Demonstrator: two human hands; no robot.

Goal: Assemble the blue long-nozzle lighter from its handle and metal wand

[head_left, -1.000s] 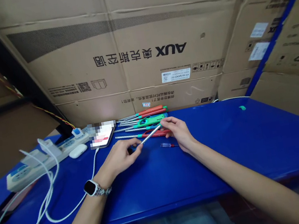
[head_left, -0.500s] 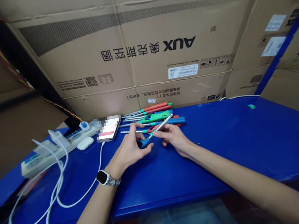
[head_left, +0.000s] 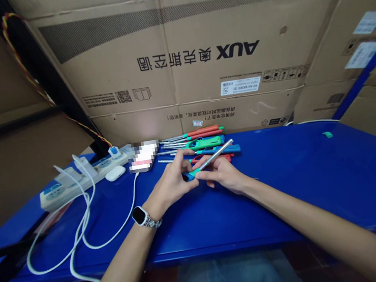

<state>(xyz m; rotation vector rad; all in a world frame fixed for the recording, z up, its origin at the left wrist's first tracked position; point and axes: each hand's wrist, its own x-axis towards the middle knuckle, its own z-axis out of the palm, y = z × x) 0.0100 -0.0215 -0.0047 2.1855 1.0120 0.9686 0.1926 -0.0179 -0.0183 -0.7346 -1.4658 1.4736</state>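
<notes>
Both my hands meet over the blue table [head_left: 307,188] and hold one tool [head_left: 212,157]: a silver metal shaft with a blue and green handle end. My left hand [head_left: 172,187], a watch on its wrist, is closed round the handle end. My right hand [head_left: 222,173] pinches the shaft from below, near the handle. The shaft points up and to the right. Just behind the hands lies a pile of screwdrivers [head_left: 198,141] with red, green and blue handles.
A white power strip [head_left: 82,178] with plugs and white cables [head_left: 80,231] lies at the left, next to an earbud case [head_left: 115,173] and a phone [head_left: 143,157]. Large cardboard boxes [head_left: 174,56] stand along the back. A small green piece [head_left: 327,135] lies at far right.
My hands have drawn together on the tool. The right hand slid from the shaft's tip down towards the handle. The small red screwdriver on the table is now hidden behind the right hand.
</notes>
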